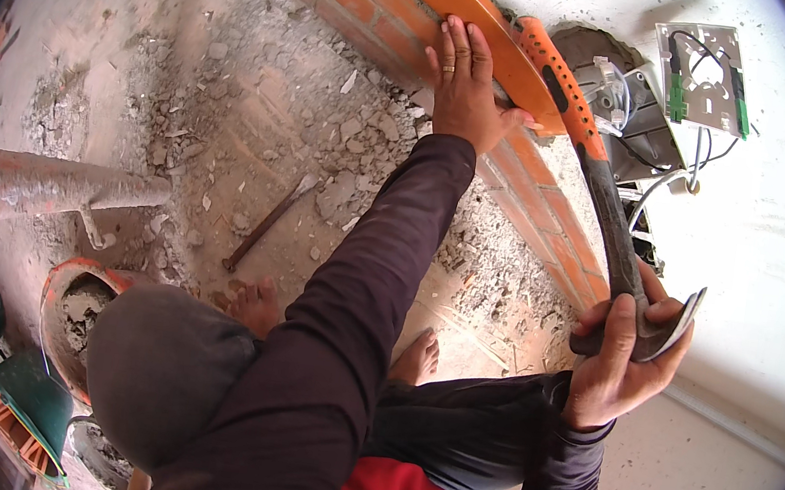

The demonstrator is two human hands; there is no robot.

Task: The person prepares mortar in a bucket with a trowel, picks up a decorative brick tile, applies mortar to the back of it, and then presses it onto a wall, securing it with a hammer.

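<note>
My left hand (466, 88) lies on an orange brick (509, 54) at the top of a low brick wall (549, 210), its fingers stretched out along the face and thumb apart. In my right hand (623, 362) is a claw hammer (608, 203), gripped by its metal head, with the claw sticking out past the fingers. Its orange and black handle points up and away, the end lying close beside the brick; whether they touch I cannot tell.
An electrical box (647, 129) with loose wires and a mounting plate (702, 77) sits at the white wall. Rubble covers the floor around a chisel-like metal bar (268, 225). At left are a metal pole (47, 188), a bucket of mortar (65, 278) and green containers (31, 397).
</note>
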